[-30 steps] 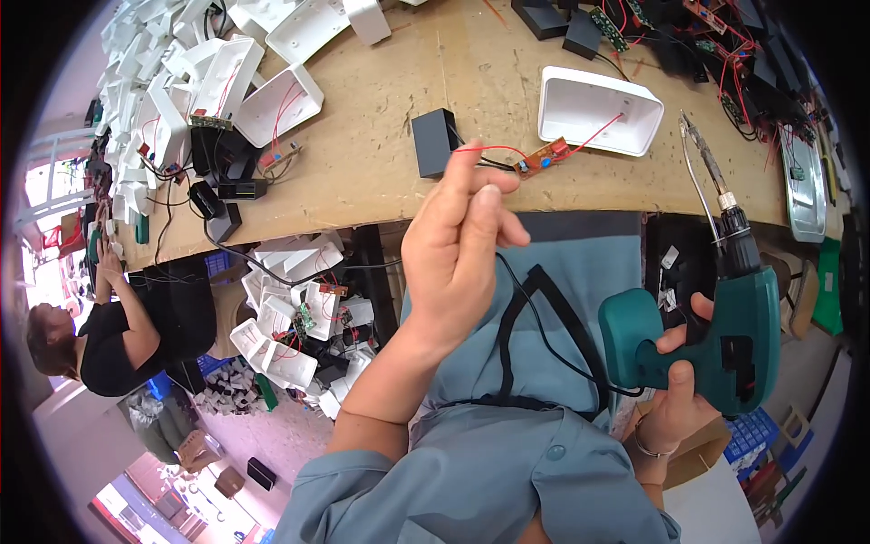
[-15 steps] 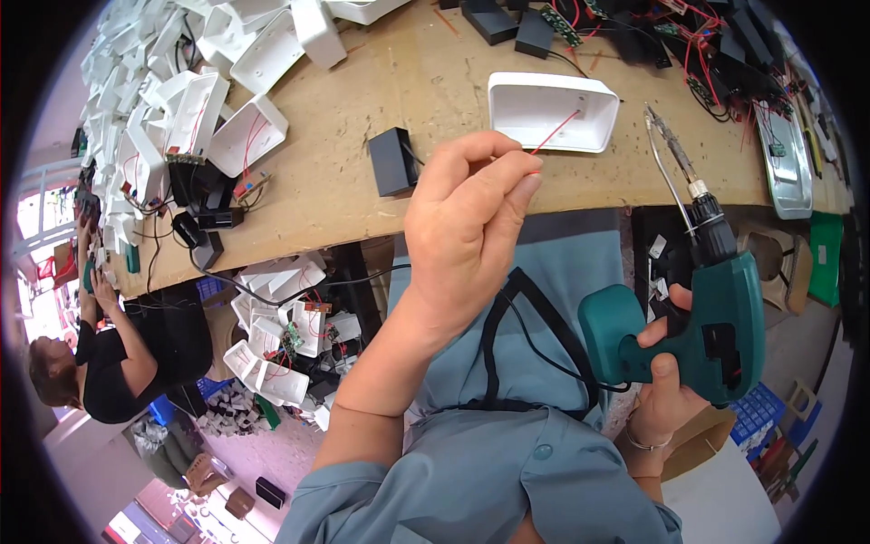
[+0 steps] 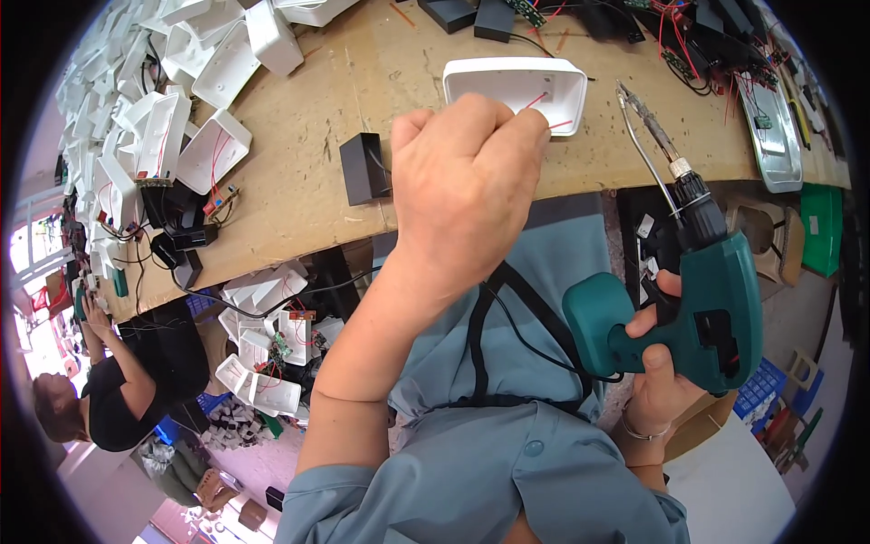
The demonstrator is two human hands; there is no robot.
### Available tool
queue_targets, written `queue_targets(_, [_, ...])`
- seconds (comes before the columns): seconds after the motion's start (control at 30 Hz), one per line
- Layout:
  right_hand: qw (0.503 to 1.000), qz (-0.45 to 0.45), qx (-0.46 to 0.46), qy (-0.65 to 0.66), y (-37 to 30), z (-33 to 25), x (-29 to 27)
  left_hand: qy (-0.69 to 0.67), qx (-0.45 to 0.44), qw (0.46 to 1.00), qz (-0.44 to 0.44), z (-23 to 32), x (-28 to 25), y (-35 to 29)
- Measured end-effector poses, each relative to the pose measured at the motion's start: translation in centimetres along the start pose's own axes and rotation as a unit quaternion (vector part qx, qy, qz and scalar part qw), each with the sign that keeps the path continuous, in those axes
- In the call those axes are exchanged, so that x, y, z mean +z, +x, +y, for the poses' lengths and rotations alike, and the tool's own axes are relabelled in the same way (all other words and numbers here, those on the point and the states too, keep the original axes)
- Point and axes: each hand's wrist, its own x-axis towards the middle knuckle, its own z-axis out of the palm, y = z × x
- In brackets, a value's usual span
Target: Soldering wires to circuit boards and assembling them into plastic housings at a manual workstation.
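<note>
Green plastic is forming the body of the gun [image 3: 725, 281], which is sitting right of centre in the frame, nose tilting up and a little left. Right hand [image 3: 666, 394] is wrapping its handle, thumb and fingers closing round the grip. Left hand [image 3: 467, 186] is hovering at upper centre, back up, fingers curling in; fingertips are hiding, so I cannot tell whether they are pinching the wires.

Handling, my guess: gun is looking rigid and fairly bulky, probably the heaviest thing here, with the long nose likely pulling forward. Handle is seeming the only sane hold; tip [image 3: 635, 102] may be running hot, and the thin tube [image 3: 646, 156] is looking easy to bend. Wires [image 3: 537, 100] are probably weighing nothing, flexing freely and risking a break at the joint, so insulation is the place to hold. Case [image 3: 517, 66] is likely light, stiff, a bit slippery; rim is offering a grip.

Looks: gun is showing a black collar below a silver ring, tip dulling to grey-brown. Wires are showing red against the case's white inside. Case is lying on the table [image 3: 290, 136], upper centre, opening toward the lower edge, partly behind the left hand.
</note>
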Motion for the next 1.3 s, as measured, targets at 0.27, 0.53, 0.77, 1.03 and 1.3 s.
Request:
queue_targets(0.27, [1.0,-0.001,0.025,0.006,-0.9,0.3,-0.6,0.059,0.012,0.998,0.002,-0.3,0.2,0.4])
queue_targets(0.53, [0.997,-0.026,0.068,-0.015,-1.5,0.4,-0.8,0.111,0.0,0.994,-0.004,-0.2,-0.5,1.4])
queue_targets(0.77, [0.994,-0.063,0.078,-0.043,-1.3,0.3,-0.3,0.087,0.019,0.996,-0.012,-1.2,1.1,1.6])
queue_targets(1.03, [0.992,-0.068,0.099,-0.029,-0.6,0.1,0.5,0.149,0.018,0.988,-0.04,-0.8,0.7,2.2])
queue_targets(1.3, [0.993,-0.078,0.091,-0.023,-0.1,0.2,0.6,0.169,0.018,0.985,-0.038,-1.1,1.2,2.2])
